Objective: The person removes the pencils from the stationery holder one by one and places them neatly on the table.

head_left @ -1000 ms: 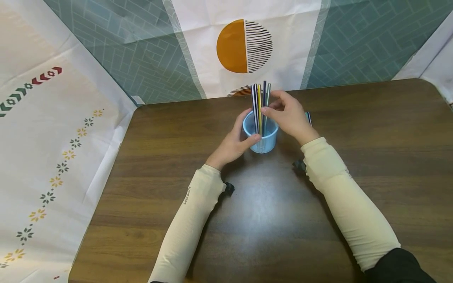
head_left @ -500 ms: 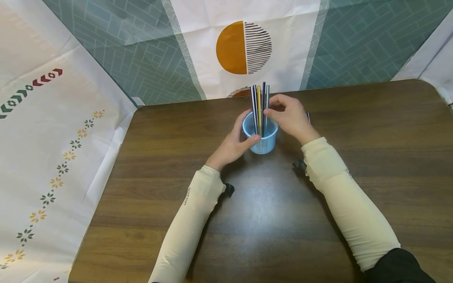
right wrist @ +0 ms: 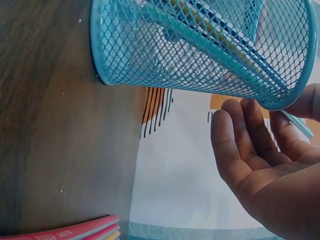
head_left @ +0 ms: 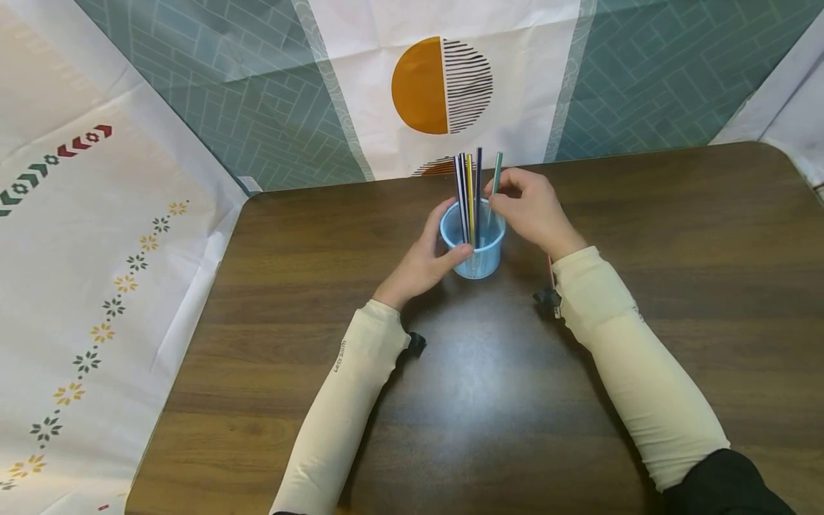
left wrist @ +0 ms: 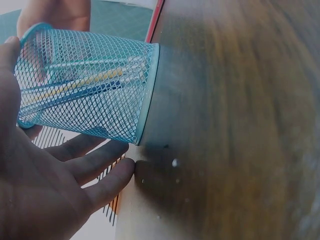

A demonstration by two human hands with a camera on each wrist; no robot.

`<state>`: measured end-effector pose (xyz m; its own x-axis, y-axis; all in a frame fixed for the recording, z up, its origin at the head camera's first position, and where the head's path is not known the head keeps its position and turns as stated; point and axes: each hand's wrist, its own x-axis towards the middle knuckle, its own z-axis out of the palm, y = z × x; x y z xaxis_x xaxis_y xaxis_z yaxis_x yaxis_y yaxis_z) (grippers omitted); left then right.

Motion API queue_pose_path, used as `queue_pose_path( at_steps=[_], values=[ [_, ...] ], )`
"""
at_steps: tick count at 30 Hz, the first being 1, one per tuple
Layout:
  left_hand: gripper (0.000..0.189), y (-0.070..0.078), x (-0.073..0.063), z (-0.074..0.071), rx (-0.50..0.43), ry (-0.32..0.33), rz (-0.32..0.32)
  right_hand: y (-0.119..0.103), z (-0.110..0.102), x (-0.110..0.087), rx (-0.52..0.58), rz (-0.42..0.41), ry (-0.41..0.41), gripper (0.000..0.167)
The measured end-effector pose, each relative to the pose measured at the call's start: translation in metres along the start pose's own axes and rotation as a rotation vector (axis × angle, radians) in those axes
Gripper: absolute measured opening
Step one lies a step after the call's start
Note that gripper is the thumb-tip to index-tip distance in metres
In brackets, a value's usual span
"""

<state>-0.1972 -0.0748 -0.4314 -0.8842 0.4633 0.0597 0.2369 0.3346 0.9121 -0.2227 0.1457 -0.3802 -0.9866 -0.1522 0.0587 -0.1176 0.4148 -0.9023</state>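
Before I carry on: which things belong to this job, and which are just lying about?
Seemingly in the job:
- mesh cup, left hand around it
- green stick, pinched by right hand
- other sticks in the cup

Probably lying about:
- red and yellow items on table
- patterned cloth

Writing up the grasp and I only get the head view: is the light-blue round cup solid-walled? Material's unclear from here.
Observer: No. Both wrist views show the light-blue round cup has an open diamond-mesh wall, see-through.
Operator: OK. Anything on the brown wood-grain table hidden by the cream fabric right sleeve?
Observer: The right wrist view shows the ends of a slim red stick with printed lettering and a slim yellow stick near it. Material unclear.
Operator: Are all fingers of the left hand on the cup?
Observer: No. In the left wrist view, the lowest visible finger stands apart from it.
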Motion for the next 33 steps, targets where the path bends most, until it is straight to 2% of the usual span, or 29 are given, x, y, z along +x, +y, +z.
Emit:
queue_pose_path(
  at_steps=[6,11,18,25,33],
  values=[
    [0.086,0.001,-0.002,0.0,0.024,0.011,0.001,-0.002,-0.001,0.001,0.031,0.04,0.024,0.023],
    [0.088,0.002,-0.002,0.0,0.023,0.012,-0.001,-0.004,-0.004,-0.001,0.14,0.082,0.02,0.031],
    [0.087,0.002,-0.002,0.0,0.03,0.015,-0.008,-0.007,-0.013,-0.002,0.153,0.075,-0.007,0.041],
    [0.09,0.003,-0.002,0.0,0.039,0.02,-0.001,-0.002,-0.023,-0.002,0.188,0.077,-0.01,0.036],
    [0.092,0.002,-0.002,0.0,0.038,0.022,-0.003,0.007,-0.022,0.002,0.28,0.102,0.015,0.025]
  ],
)
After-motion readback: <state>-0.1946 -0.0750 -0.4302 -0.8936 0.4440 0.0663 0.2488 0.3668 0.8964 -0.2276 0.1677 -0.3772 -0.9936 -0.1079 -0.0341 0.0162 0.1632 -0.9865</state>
